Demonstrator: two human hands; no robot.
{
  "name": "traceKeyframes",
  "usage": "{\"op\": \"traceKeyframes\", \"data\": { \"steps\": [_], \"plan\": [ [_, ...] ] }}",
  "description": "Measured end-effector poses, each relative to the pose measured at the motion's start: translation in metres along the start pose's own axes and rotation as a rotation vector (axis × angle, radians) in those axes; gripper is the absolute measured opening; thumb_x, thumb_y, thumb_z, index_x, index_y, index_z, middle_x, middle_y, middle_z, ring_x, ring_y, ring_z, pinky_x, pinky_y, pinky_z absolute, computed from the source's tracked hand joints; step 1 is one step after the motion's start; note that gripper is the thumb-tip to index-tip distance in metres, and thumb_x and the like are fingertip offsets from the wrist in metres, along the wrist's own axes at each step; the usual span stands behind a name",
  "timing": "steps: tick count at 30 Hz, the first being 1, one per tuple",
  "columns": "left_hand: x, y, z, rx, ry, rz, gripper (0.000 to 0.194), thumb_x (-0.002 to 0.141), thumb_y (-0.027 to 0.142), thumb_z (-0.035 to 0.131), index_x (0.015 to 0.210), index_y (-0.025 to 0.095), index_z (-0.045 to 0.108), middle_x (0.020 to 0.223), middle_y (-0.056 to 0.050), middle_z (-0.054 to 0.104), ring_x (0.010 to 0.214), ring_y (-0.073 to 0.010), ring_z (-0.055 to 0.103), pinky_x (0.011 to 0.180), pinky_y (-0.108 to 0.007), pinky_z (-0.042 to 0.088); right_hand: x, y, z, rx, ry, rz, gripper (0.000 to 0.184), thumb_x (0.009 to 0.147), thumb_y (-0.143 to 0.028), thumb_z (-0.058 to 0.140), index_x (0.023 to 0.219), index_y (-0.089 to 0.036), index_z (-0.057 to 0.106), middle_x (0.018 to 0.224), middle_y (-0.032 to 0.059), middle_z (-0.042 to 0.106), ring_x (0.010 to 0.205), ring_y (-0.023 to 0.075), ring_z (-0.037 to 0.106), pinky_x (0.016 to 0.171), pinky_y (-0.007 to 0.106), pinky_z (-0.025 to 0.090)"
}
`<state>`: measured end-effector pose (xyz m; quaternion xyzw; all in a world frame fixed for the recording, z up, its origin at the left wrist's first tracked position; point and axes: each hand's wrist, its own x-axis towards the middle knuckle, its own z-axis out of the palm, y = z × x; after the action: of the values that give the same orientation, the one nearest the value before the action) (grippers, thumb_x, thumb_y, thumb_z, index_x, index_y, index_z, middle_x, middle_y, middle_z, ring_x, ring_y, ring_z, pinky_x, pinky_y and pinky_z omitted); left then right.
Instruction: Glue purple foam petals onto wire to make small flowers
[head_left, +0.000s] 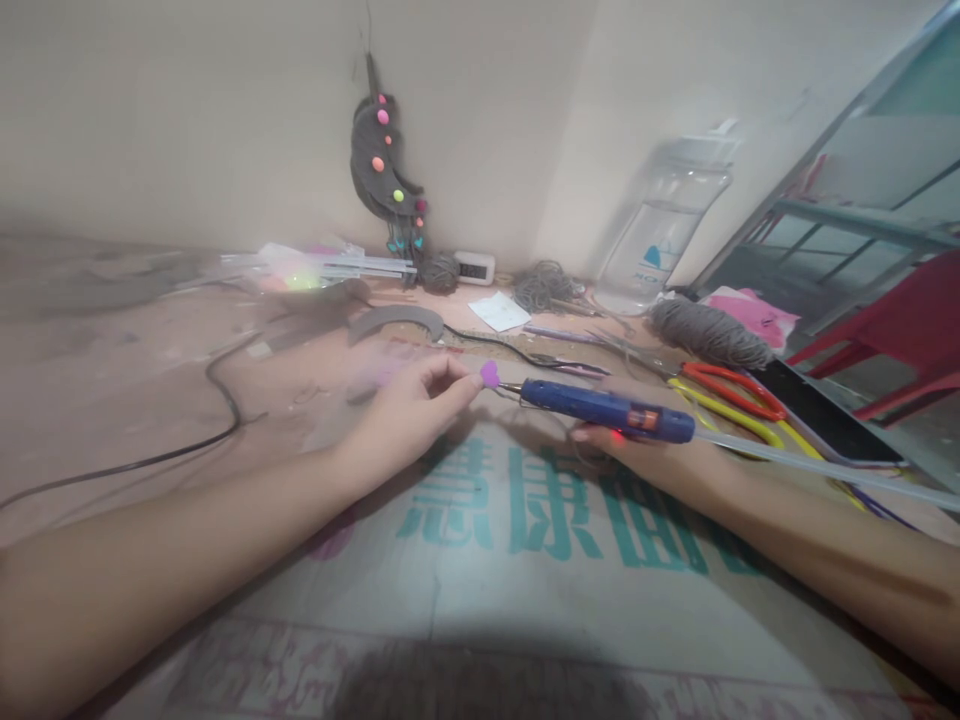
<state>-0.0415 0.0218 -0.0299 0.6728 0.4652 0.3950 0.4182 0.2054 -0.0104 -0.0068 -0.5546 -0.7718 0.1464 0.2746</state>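
My left hand (409, 408) pinches a small purple pom-pom (490, 374) between thumb and fingertips, holding it just in front of the metal nozzle of a blue hot glue gun (607, 408). My right hand (622, 445) grips the gun from below, mostly hidden under its body; a red light glows on the handle. A clear glue stick (825, 468) juts out of the gun's back toward the right. Both hands hover over a sack printed with teal characters (525, 520).
Red and yellow handled scissors (731, 395), a grey yarn skein (709, 333), loose yarn (546, 287), a white paper (499, 311) and a plastic bottle (660, 235) lie at the right. A grey crescent with pom-poms (384, 165) hangs on the wall. A black cable (225, 400) runs left.
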Motion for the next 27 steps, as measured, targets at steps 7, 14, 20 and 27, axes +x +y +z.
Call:
{"op": "traceKeyframes", "data": {
  "steps": [7, 14, 20, 27],
  "plan": [
    [-0.0016, -0.0006, -0.0012, -0.010, -0.017, -0.003, 0.030, 0.090, 0.043, 0.055, 0.074, 0.017, 0.054, 0.070, 0.003, 0.053, 0.067, -0.0123, 0.049, 0.065, -0.027, 0.038, 0.0030, 0.0005, 0.0002, 0.024, -0.032, 0.133, 0.018, 0.076, -0.041, 0.065, 0.069, -0.025, 0.062, 0.069, 0.0002, 0.068, 0.067, 0.0211, 0.065, 0.057, 0.032, 0.047],
    [-0.0012, 0.0014, 0.0001, 0.005, -0.011, -0.009, 0.028, 0.090, 0.041, 0.055, 0.075, 0.018, 0.054, 0.070, 0.003, 0.054, 0.067, -0.0125, 0.050, 0.066, -0.027, 0.039, 0.0026, 0.0025, 0.0010, -0.022, -0.018, 0.128, 0.021, 0.076, -0.044, 0.065, 0.069, -0.025, 0.061, 0.066, 0.0006, 0.068, 0.065, 0.0219, 0.065, 0.059, 0.033, 0.048],
    [-0.0014, -0.0013, 0.0015, -0.013, -0.015, -0.026, 0.029, 0.089, 0.043, 0.055, 0.076, 0.018, 0.054, 0.068, 0.003, 0.056, 0.064, -0.0128, 0.051, 0.064, -0.027, 0.040, 0.0027, 0.0045, 0.0021, 0.027, -0.010, 0.114, 0.020, 0.075, -0.042, 0.069, 0.067, -0.025, 0.062, 0.067, -0.0003, 0.069, 0.065, 0.0211, 0.066, 0.059, 0.032, 0.049],
    [0.0005, -0.0064, 0.0012, -0.006, 0.002, 0.008, 0.028, 0.089, 0.043, 0.057, 0.075, 0.018, 0.055, 0.069, 0.003, 0.056, 0.065, -0.0126, 0.050, 0.065, -0.027, 0.039, 0.0023, 0.0037, 0.0019, 0.037, -0.015, 0.102, 0.018, 0.077, -0.041, 0.068, 0.070, -0.024, 0.065, 0.068, 0.0000, 0.069, 0.066, 0.0202, 0.065, 0.058, 0.031, 0.049]
  ]
}}
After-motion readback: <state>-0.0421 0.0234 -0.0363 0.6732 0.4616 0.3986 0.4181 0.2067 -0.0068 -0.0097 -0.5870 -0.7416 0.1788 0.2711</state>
